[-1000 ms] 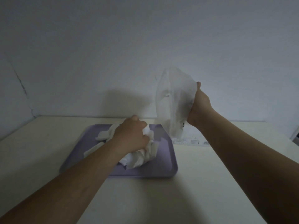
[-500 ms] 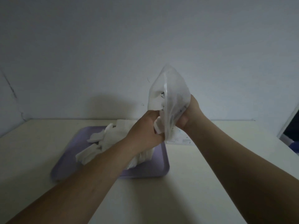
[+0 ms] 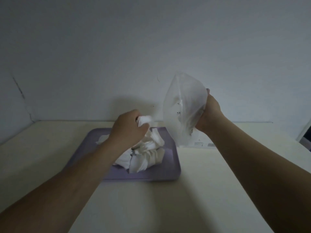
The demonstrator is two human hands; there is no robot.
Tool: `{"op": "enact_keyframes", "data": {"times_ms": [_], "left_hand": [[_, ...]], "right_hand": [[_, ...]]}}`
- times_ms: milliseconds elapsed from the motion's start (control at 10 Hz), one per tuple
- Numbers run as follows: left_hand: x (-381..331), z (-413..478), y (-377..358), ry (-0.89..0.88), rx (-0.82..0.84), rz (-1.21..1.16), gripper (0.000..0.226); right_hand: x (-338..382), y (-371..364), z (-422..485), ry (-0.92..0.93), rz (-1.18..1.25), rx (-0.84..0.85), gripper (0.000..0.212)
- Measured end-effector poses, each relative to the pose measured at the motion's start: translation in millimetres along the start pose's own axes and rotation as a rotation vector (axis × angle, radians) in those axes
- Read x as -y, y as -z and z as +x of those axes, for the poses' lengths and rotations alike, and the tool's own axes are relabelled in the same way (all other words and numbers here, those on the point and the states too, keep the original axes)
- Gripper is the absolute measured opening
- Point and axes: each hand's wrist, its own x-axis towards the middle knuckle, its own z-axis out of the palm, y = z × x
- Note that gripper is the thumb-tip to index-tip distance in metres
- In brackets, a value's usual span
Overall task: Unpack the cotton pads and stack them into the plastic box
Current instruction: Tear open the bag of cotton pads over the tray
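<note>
Many crumpled white cotton pads (image 3: 148, 153) heaped at twelve o'clock; left hand (image 3: 128, 132) clutching some, right hand (image 3: 210, 113) gripping clear bag (image 3: 183, 105).

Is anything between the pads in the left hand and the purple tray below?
Only the pile of white cotton pads lying on the flat purple tray, under the left hand. The clear plastic bag is aside.

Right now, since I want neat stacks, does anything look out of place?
Yes. The cotton pads lie in a loose, crumpled heap on the purple tray, not stacked. The left hand grips more; the right hand holds the clear bag.
</note>
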Motion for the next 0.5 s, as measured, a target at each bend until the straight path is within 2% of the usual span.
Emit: {"op": "enact_keyframes", "data": {"times_ms": [100,200,300,400,500], "left_hand": [[4,-3,-5,0.041,0.207,0.03,0.046],[-6,-1,-9,0.023,0.046,-0.035,0.076],[-24,5,-1,0.128,0.119,-0.381,0.081],[-29,0,1,0.241,0.354,-0.576,0.036],[-21,-6,-4,0.231,0.271,-0.502,0.017]], "right_hand": [[2,-9,-13,-0.072,0.172,0.098,0.06],[4,-10,-20,-0.084,0.145,0.162,0.052],[8,-10,-20,-0.074,0.146,0.254,0.044],[11,-15,-31,-0.069,0.165,0.332,0.041],[5,-18,-23,-0.065,0.063,0.187,0.031]]}}
